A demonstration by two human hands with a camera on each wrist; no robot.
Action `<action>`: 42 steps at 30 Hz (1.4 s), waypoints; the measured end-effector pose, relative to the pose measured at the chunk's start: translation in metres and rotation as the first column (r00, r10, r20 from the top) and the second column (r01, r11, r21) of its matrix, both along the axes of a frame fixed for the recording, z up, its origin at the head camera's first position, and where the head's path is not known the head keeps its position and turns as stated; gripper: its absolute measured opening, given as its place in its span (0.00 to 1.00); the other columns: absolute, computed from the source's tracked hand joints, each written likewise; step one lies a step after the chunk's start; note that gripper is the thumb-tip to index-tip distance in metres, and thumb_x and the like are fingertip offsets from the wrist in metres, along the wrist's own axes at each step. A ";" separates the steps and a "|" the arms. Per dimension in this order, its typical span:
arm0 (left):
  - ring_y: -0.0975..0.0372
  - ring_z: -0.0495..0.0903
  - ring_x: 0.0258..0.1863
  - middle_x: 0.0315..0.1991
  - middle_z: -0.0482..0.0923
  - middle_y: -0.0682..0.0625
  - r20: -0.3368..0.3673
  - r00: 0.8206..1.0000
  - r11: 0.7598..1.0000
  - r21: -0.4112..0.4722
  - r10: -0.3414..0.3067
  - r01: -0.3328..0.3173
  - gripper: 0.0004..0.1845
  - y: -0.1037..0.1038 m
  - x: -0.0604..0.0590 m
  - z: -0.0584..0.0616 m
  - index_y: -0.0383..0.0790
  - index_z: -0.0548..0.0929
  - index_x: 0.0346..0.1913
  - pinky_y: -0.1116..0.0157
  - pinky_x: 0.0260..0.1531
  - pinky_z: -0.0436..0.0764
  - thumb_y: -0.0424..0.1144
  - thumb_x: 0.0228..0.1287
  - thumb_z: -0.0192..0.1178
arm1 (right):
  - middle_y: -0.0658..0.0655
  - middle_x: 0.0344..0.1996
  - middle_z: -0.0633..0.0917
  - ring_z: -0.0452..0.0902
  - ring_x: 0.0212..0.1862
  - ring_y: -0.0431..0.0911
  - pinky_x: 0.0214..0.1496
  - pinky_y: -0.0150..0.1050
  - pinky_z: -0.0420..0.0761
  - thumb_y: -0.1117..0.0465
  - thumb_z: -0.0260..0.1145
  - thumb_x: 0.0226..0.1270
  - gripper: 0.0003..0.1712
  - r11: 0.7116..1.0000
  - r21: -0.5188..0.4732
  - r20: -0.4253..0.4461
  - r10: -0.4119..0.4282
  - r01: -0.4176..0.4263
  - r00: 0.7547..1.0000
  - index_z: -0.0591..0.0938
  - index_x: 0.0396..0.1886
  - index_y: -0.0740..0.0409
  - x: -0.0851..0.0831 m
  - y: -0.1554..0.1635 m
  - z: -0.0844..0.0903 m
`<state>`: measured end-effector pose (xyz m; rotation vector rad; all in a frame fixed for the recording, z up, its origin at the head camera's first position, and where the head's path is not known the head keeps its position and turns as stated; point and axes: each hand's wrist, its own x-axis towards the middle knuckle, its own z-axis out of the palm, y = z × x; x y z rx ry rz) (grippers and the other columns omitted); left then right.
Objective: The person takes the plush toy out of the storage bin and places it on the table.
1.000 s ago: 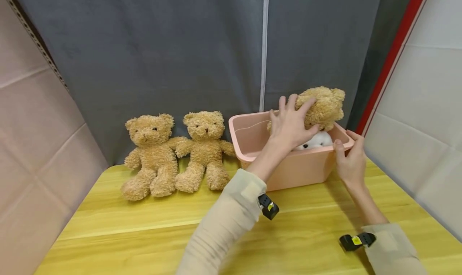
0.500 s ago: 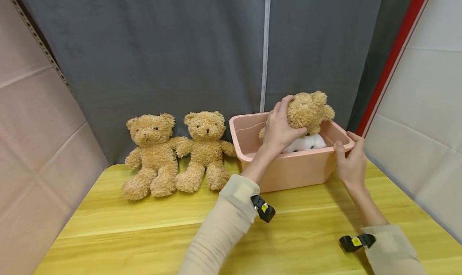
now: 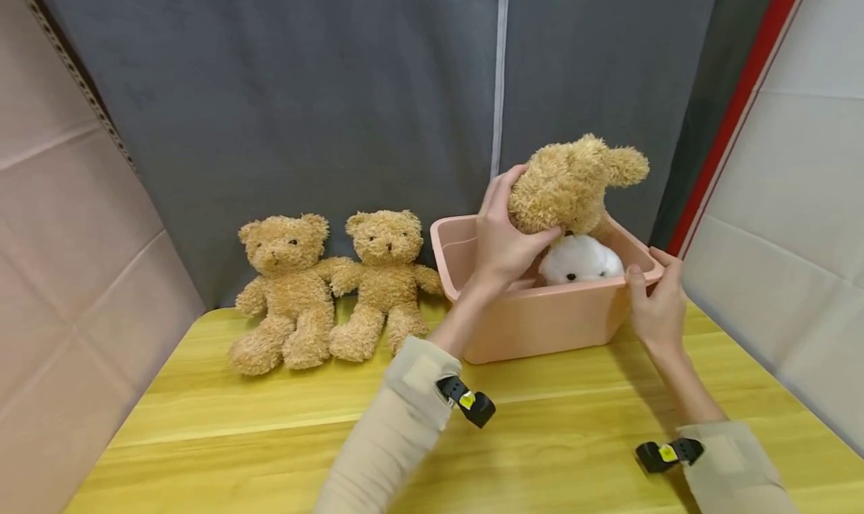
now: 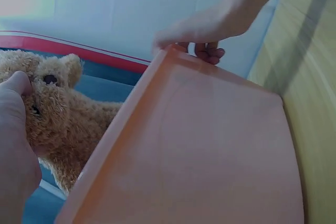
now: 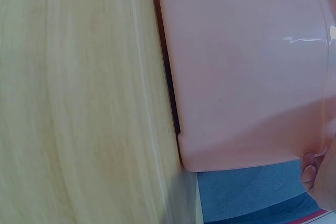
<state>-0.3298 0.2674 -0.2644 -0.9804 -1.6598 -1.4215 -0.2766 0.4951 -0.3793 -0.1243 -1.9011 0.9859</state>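
Note:
My left hand (image 3: pixel 506 236) grips a tan teddy bear (image 3: pixel 563 184) by the head, above the pink bin (image 3: pixel 540 326). In the left wrist view the thumb presses beside the face of the teddy bear (image 4: pixel 63 114). Part of its body is hidden by the bin's wall and a white plush toy (image 3: pixel 580 260) with dark eyes, which sits inside at the right end. My right hand (image 3: pixel 660 304) holds the bin's right rim, thumb in front and fingers round the corner. At the edge of the right wrist view, the right hand (image 5: pixel 320 179) shows only in part.
Two similar teddy bears, a left one (image 3: pixel 286 293) and a right one (image 3: pixel 385 274), sit side by side left of the bin. Behind the wooden table (image 3: pixel 270 439) hangs a grey curtain (image 3: pixel 304 101). Pale panels stand at both sides.
My left hand has shifted left and its grip on the teddy bear has turned. The bear dipped, then rose and tilted, uncovering more of the white plush toy. My right hand stays put.

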 end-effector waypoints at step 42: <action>0.44 0.75 0.55 0.57 0.76 0.38 -0.265 0.962 0.902 0.429 0.072 0.051 0.40 -0.205 0.067 0.035 0.23 0.74 0.59 0.48 0.59 0.76 0.30 0.32 0.69 | 0.70 0.58 0.80 0.70 0.43 0.32 0.45 0.19 0.66 0.52 0.56 0.74 0.29 1.000 -0.009 0.027 0.006 -0.006 1.000 0.70 0.70 0.62 -0.002 0.016 0.000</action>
